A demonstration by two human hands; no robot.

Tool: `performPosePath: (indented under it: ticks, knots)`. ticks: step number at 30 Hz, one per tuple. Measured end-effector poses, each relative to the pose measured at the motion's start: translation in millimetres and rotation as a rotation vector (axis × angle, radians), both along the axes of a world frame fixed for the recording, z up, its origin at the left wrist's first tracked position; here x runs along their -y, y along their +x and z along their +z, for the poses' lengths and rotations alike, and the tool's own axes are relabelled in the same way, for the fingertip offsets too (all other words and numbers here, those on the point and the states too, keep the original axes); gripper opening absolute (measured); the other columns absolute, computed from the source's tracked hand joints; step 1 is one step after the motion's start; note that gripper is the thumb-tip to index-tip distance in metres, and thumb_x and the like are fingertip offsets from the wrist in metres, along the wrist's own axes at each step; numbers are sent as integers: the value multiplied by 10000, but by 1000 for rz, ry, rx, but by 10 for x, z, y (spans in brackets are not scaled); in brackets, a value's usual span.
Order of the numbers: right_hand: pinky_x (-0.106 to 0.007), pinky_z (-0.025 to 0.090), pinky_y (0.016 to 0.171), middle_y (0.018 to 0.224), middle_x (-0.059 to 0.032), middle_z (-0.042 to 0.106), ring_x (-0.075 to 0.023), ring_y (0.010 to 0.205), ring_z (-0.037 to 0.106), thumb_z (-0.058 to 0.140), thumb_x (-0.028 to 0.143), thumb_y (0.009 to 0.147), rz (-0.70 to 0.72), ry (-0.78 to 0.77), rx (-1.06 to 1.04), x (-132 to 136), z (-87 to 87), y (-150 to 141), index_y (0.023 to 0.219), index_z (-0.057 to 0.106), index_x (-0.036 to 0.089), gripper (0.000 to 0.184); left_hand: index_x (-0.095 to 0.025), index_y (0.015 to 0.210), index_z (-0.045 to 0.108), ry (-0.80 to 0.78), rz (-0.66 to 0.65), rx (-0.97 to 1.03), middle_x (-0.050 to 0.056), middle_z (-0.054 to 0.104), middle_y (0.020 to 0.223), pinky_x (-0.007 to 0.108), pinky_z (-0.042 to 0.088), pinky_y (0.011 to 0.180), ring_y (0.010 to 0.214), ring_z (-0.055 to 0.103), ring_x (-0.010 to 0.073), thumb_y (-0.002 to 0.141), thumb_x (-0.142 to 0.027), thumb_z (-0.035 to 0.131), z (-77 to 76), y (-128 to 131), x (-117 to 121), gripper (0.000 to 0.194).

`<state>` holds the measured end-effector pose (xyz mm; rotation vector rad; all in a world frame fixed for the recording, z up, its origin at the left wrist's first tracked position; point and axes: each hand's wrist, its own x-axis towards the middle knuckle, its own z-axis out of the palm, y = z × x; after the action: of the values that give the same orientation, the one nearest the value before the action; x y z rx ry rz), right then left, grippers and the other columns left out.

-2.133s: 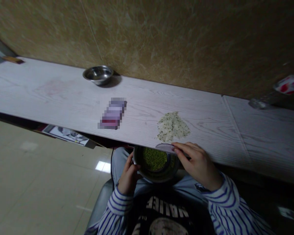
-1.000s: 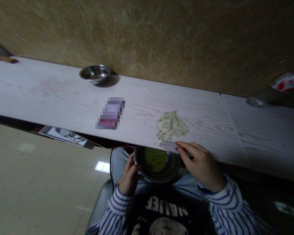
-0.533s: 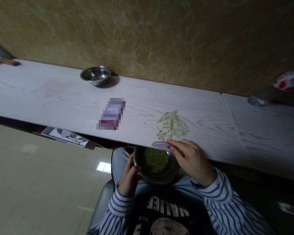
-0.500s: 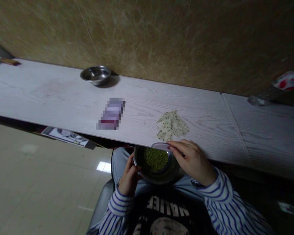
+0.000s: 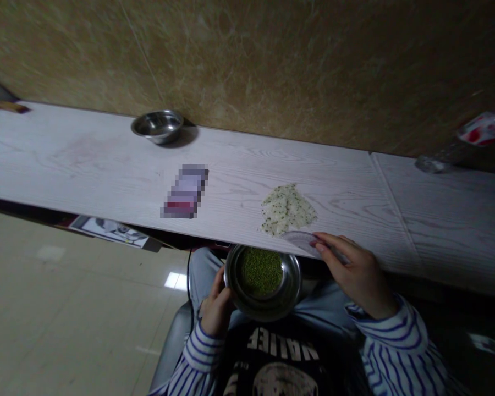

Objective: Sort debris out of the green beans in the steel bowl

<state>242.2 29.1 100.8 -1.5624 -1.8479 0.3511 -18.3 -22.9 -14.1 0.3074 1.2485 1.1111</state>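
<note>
My left hand [image 5: 217,309] grips the left rim of a steel bowl [image 5: 292,283], held over my lap just below the table edge. Small green beans [image 5: 262,270], like mung beans, lie inside it, mostly toward the left. Between thumb and fingers of my right hand [image 5: 357,270] is a thin, see-through round plastic lid [image 5: 297,240], held at the table's front edge to the upper right of the bowl. Just beyond the lid, a heap of white grains mixed with green beans [image 5: 289,210] is spread on the tabletop.
A second steel bowl [image 5: 159,136] stands against the wall on the white wood-grain table [image 5: 239,159]. A blurred phone-like object [image 5: 185,190] lies left of the heap. At the far right is a clear bottle [image 5: 431,164] with a red-and-white label. Printed paper [image 5: 111,230] shows under the table edge.
My right hand has moved right with the lid, from above the bowl to the table edge near the heap. More of the bowl's inside shows, and the bowl sits slightly lower.
</note>
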Motion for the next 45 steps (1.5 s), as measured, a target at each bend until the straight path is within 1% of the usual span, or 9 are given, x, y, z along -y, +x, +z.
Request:
performPosePath:
  ticks: [4, 10, 16, 20, 26, 32, 39, 42, 45]
  knots:
    - [-344, 595, 812, 1002, -70, 767, -219, 909, 724, 579, 288, 916, -46, 17, -11, 17, -5, 50, 1053, 725, 213, 214, -273, 1247, 596, -4, 3, 62, -1, 682, 922, 269, 406, 535, 638, 525, 158, 643, -196, 652, -45, 61, 58, 611]
    - [-340, 596, 793, 979, -82, 770, -224, 895, 727, 573, 288, 917, -75, 59, 32, 29, -23, 126, 1041, 729, 195, 220, -277, 1237, 580, -14, -26, 59, 2, 673, 870, 286, 436, 552, 669, 551, 180, 666, -199, 633, -5, 61, 9, 579]
    - [-333, 582, 754, 904, -70, 761, -200, 821, 708, 531, 229, 934, 53, 93, 90, -27, -18, 2, 1050, 729, 216, 230, -261, 1312, 536, -28, -40, 37, 9, 684, 842, 294, 438, 533, 635, 559, 187, 666, -224, 652, 36, 93, -68, 658]
    - [-351, 557, 762, 893, -69, 759, -196, 818, 694, 526, 206, 941, 130, 87, 151, -119, -6, -127, 1062, 725, 208, 233, -248, 1346, 509, -12, -5, 43, 43, 695, 964, 298, 460, 553, 717, 598, 209, 647, -239, 684, 11, 90, -77, 720]
    - [-379, 529, 789, 907, -66, 761, -200, 826, 688, 523, 173, 946, 204, 67, 223, -272, 21, -337, 1095, 709, 197, 240, -262, 1360, 504, -45, 18, 40, 52, 674, 1058, 339, 494, 624, 788, 605, 227, 678, -232, 671, 17, 38, -98, 703]
    - [-381, 541, 788, 936, -84, 769, -212, 837, 696, 514, 168, 940, 128, 79, 211, -376, -22, -383, 1085, 713, 184, 247, -241, 1281, 557, 10, 46, 91, 74, 685, 1079, 314, 483, 598, 856, 606, 253, 650, -228, 705, 107, 41, -148, 649]
    - [-374, 552, 764, 924, -94, 770, -223, 815, 703, 521, 159, 931, 77, 95, 220, -481, -43, -289, 1095, 721, 157, 258, -249, 1349, 500, 14, -13, 46, 56, 690, 1011, 295, 455, 542, 827, 631, 254, 660, -263, 692, 98, 45, -202, 715]
    - [-373, 553, 777, 939, -97, 771, -226, 837, 706, 527, 161, 929, 81, 119, 212, -504, -29, -266, 1085, 724, 148, 252, -208, 1355, 496, 28, 32, 76, 105, 670, 1143, 318, 487, 592, 952, 626, 295, 643, -269, 703, 150, 73, -220, 744]
    - [-357, 556, 775, 929, -98, 771, -223, 838, 710, 526, 170, 927, 57, 152, 192, -522, 1, -238, 1090, 727, 149, 259, -191, 1381, 476, 11, 48, 102, 131, 662, 1170, 341, 497, 629, 979, 620, 312, 634, -259, 710, 213, 103, -226, 786]
